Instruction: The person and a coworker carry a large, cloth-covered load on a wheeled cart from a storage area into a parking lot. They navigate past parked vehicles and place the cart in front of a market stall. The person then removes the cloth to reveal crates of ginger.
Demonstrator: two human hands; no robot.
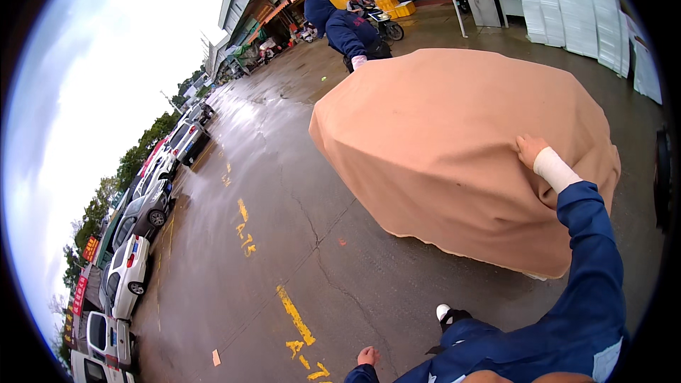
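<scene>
A large tan cloth cover [454,120] is draped over a bulky load whose shape is hidden beneath it. My right hand [530,150], with a pale wrap round the wrist, rests on the near right part of the cover, its fingers curled into the cloth. Folds run down from there toward the hem. Low in the view, my left hand [369,356] hangs beside my body, apart from the cover, with curled fingers and nothing seen in it. At the far left end of the cover, a person in a dark blue hooded jacket [347,32] has a hand by its edge.
Wet paved ground [284,163] carries yellow painted markings [294,315]. Parked cars [128,276] line the left side. White foam boxes [560,7] are stacked at the back right. A motorbike [386,25] and yellow crates [396,6] stand by the shopfronts.
</scene>
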